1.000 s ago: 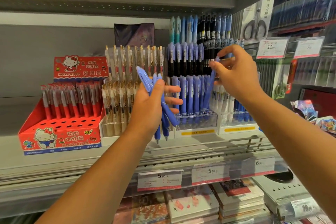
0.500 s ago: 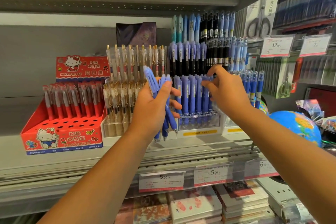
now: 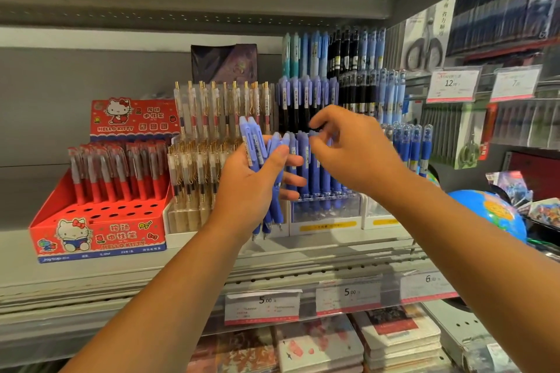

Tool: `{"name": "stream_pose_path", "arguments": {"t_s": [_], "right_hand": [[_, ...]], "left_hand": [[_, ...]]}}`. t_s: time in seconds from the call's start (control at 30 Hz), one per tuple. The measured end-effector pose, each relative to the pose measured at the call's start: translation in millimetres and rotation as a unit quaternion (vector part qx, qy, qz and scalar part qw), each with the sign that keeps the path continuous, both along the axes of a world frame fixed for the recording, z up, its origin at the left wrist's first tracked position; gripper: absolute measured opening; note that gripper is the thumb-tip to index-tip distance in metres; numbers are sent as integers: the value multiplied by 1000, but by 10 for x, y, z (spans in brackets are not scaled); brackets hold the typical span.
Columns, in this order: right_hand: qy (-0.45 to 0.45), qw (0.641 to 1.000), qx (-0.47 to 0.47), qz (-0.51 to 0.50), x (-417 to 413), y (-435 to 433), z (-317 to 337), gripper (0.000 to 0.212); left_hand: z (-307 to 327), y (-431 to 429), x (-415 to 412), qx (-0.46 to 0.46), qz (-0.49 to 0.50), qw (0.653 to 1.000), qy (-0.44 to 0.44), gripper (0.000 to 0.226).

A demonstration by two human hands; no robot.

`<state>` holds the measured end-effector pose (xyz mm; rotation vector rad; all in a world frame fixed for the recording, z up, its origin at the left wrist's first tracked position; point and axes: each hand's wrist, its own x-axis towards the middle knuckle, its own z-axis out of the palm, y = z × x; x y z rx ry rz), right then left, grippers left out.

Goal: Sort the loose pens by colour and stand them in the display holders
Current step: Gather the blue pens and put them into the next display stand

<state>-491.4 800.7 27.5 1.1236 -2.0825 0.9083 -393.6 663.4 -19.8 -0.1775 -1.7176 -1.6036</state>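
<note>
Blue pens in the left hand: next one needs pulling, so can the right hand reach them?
Probably yes: the right hand is close beside the blue pens the left hand holds; nothing between.

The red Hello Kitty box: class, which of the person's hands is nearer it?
Left. The left hand, gripping loose blue pens, is right of the red Hello Kitty box, past the clear pens; the right hand is farther right, at the standing blue pens.

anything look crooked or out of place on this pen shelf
Mostly tidy. The leftmost 5.00 price label sits crooked, its top edge lifting. The blue pens gripped in the left hand are fanned and loose, not yet shelved.
</note>
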Motion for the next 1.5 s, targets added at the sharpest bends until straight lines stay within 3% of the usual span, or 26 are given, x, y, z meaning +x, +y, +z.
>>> {"name": "stream_pose_path", "arguments": {"t_s": [0.07, 0.17, 0.4, 0.57, 0.8, 0.9, 1.03, 1.13, 1.5], "right_hand": [[-101, 986, -45, 127, 138, -61, 58, 11], [-172, 964, -71, 191, 231, -98, 106, 8], [-266, 929, -71, 247, 221, -32, 93, 6], [-262, 939, -63, 215, 197, 13, 73, 10], [-312, 898, -176, 256, 67, 161, 118, 7], [-264, 915, -211, 220, -45, 235, 170, 7], [-102, 967, -216, 88, -252, 304, 204, 13], [-22, 980, -198, 15, -360, 320, 197, 14], [-11, 993, -107, -46, -508, 151, -30, 15]], "left_hand": [[1, 6, 5, 4, 0, 1000, 3, 16], [1, 13, 17, 15, -6, 1000, 7, 18], [-4, 43, 37, -12, 1, 1000, 1, 9], [-7, 50, 24, -24, -8, 1000, -14, 11], [7, 27, 13, 30, 20, 999, 8, 17], [14, 44, 13, 29, 20, 999, 20, 14], [21, 59, 20, 32, 5, 999, 21, 14], [15, 57, 20, 30, -4, 999, 14, 13], [23, 52, 15, 40, -1, 999, -5, 10]]}}
